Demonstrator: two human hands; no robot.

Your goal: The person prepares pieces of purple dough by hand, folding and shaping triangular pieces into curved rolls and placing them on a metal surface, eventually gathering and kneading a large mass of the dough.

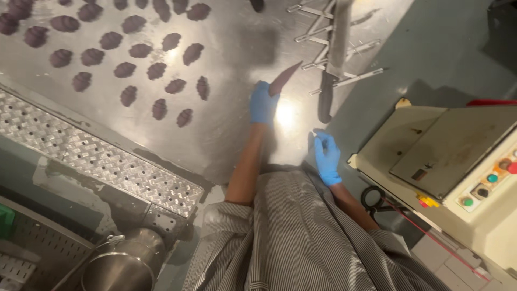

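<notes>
1. At the lower left stands a steel pot (126, 264). Above it, a strip of embossed metal plate (97, 156) runs diagonally along the edge of the bench (231, 43).
2. Dark, ridged, oval lumps (141, 50) lie in slanted rows across the upper left of the steel bench, apart from one another. They look like chocolate or dough, but I cannot tell which. Going by how they lie, this part of the laying-out is done.
3. The left hand (264, 105), in a blue glove, is closed around the base of a thin, dark, pointed piece (284, 78), which juts up and to the right over the bench. It sits just right of the last lumps. No lump lies on the bright stretch of bench around it, so the rows stop short of here.
4. The right hand (327, 156), also in a blue glove, is near the bench edge with its fingertips pinched together. They may hold something small and pale, too small to make out.
5. Above the hands, a long tool with a dark handle (326, 97) lies across a wire rack (323, 32), untouched.
6. At the right stands a cream-coloured machine (458, 156) with coloured buttons (491, 178) and a black cable (371, 196) beside it.
</notes>
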